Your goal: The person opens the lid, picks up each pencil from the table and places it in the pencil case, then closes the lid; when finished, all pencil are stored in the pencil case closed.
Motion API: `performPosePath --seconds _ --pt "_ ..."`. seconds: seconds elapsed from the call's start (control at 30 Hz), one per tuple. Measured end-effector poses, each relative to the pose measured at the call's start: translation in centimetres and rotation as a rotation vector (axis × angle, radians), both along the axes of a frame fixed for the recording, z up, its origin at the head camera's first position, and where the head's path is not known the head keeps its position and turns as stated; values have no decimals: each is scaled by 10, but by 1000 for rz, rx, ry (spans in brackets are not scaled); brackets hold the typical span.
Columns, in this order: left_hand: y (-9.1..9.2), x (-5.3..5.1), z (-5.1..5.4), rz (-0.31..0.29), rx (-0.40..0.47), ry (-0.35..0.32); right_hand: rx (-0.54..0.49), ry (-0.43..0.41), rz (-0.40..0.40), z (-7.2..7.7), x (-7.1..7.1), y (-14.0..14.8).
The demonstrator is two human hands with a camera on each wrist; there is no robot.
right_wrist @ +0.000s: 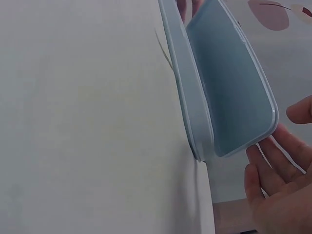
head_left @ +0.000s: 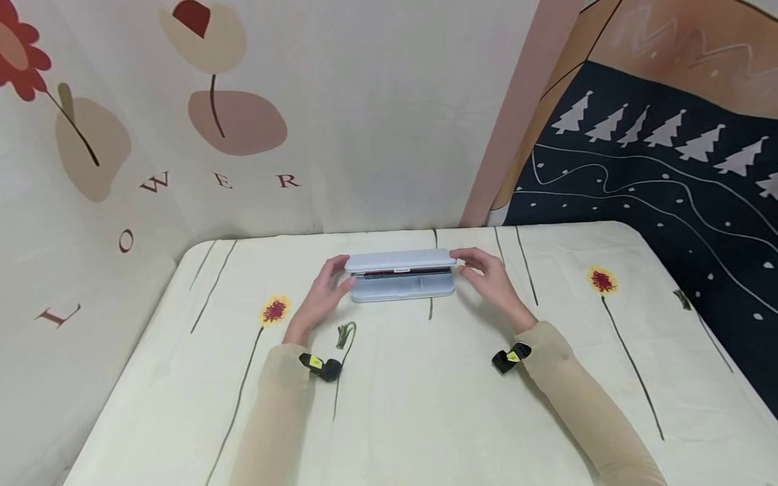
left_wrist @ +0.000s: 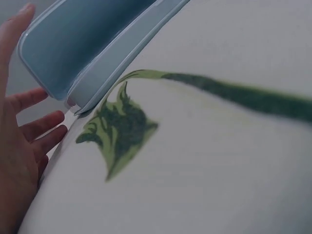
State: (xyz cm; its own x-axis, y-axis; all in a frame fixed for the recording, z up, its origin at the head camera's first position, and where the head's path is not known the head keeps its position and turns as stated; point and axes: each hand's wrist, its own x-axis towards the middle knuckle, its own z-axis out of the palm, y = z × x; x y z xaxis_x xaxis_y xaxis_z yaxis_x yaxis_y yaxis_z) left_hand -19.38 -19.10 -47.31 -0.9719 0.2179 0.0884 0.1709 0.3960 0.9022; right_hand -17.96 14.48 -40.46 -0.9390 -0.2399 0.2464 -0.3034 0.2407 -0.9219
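A pale blue pencil case (head_left: 385,290) lies near the far edge of the table, its hinged lid (head_left: 398,259) raised part way. A dark strip of contents (head_left: 379,274) shows under the lid; what it is cannot be made out. At the case's left end is my left hand (head_left: 319,300), thumb spread from the fingers and fingertips by the lid's corner. My right hand (head_left: 494,280) is at the other end. In the right wrist view, its extended fingers (right_wrist: 275,163) touch the corner of the lid (right_wrist: 234,83), while the thumb stands apart.
A cream cloth with printed flowers (head_left: 275,310) covers the table (head_left: 419,391). Behind it hangs a white printed curtain (head_left: 377,135), and a dark cloth with white trees (head_left: 638,175) is at the right. Each wrist wears a small black camera (head_left: 329,369).
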Motion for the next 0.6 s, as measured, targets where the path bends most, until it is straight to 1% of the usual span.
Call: performPosePath --seconds 0.13,0.17,0.2,0.27,0.3,0.33,0.4,0.43,0.5,0.53,0.6 --pt "0 1 3 2 45 -28 3 -18 11 -3 0 2" --pt "1 1 5 8 50 -46 3 -25 14 -3 0 2" --pt "2 3 10 9 54 -53 4 -33 13 -4 0 2" --pt "3 4 10 16 53 -57 11 -55 9 -4 1 2" --pt "4 6 16 24 45 -73 13 -68 3 -4 1 1" --pt "5 7 18 29 37 -81 18 -76 -6 -10 -1 2" --pt "5 7 16 34 20 -65 26 -95 -26 -20 -6 3" --pt "4 5 11 35 8 -58 27 -102 -35 -25 -8 4" --pt "4 5 11 31 -13 -54 27 -111 -51 -36 -13 5" --pt "3 3 5 25 -28 -36 25 -113 -55 -41 -15 6" --pt "2 2 3 15 -65 -14 17 -126 -52 -41 -15 5"
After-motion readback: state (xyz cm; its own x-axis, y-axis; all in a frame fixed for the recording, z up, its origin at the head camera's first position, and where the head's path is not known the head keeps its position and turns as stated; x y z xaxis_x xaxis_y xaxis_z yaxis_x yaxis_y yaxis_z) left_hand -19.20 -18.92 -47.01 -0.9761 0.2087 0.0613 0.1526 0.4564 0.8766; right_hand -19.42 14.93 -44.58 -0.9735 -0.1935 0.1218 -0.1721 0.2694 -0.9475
